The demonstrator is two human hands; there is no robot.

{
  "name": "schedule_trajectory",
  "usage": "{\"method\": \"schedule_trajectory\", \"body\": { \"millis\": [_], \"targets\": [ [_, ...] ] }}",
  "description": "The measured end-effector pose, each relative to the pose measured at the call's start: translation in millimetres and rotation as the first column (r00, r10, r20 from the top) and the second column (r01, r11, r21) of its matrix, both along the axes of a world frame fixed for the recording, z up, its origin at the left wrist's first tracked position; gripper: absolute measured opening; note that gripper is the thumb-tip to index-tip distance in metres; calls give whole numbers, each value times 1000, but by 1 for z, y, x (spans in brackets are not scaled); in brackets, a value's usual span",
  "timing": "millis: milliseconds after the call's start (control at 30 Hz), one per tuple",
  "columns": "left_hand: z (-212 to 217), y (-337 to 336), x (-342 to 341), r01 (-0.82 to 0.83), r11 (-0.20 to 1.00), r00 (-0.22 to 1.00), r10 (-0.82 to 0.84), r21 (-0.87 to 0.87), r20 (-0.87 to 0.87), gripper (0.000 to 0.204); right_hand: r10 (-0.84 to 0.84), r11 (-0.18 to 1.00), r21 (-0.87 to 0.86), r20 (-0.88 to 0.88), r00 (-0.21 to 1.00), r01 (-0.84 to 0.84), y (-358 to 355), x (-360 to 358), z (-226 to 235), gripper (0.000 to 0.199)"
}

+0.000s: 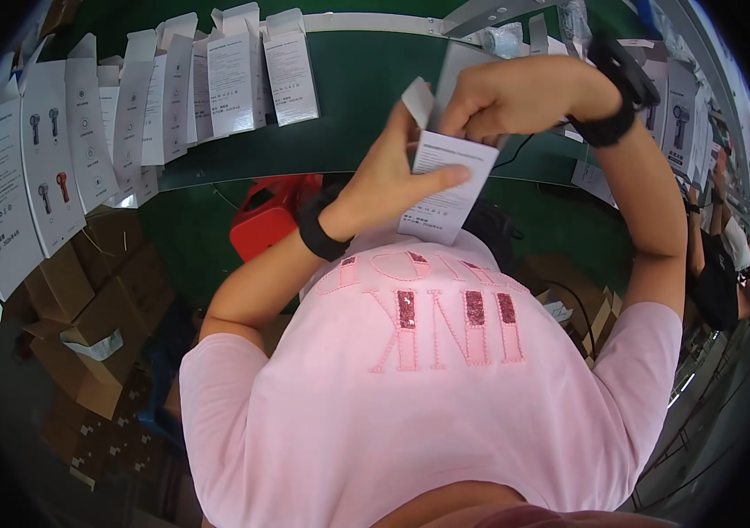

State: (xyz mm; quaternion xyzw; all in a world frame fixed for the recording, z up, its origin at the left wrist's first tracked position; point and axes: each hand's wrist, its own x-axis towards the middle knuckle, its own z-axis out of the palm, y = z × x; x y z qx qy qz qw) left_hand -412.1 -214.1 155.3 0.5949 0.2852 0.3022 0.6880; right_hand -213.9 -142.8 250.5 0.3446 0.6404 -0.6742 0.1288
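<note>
My left hand (pixel 393 180) is wrapped around a white printed carton (pixel 450 185), its thumb lying across the front panel. The carton is upright and slightly tilted, held just in front of my body at the table's near edge. Its top is open, with one flap (pixel 418 101) standing up on the left. Above the opening, my right hand (pixel 507 97) is bent downward with its fingers curled. Those fingertips dip into the carton's mouth, and whatever they grip there is hidden. Both wrists wear black bands.
Several open-topped white cartons (pixel 230 84) stand in a row along the green table (pixel 357 79), from back middle to far left. More printed boxes (pixel 679 114) stand at the right. A red plastic stool (pixel 265 216) and brown cardboard boxes (pixel 98 286) are below. Another person (pixel 727 264) is at far right.
</note>
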Motion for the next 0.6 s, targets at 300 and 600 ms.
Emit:
{"method": "schedule_trajectory", "body": {
  "millis": [300, 600],
  "targets": [
    [5, 9, -15, 45, 982, 995, -61, 183, 81, 70, -931, 359, -256, -162, 327, 897, -98, 17, -53, 70],
    [8, 11, 2, 128, 983, 991, -124, 131, -43, 59, -783, 377, -53, -552, 288, 925, -120, 4, -48, 47]
  ]
}}
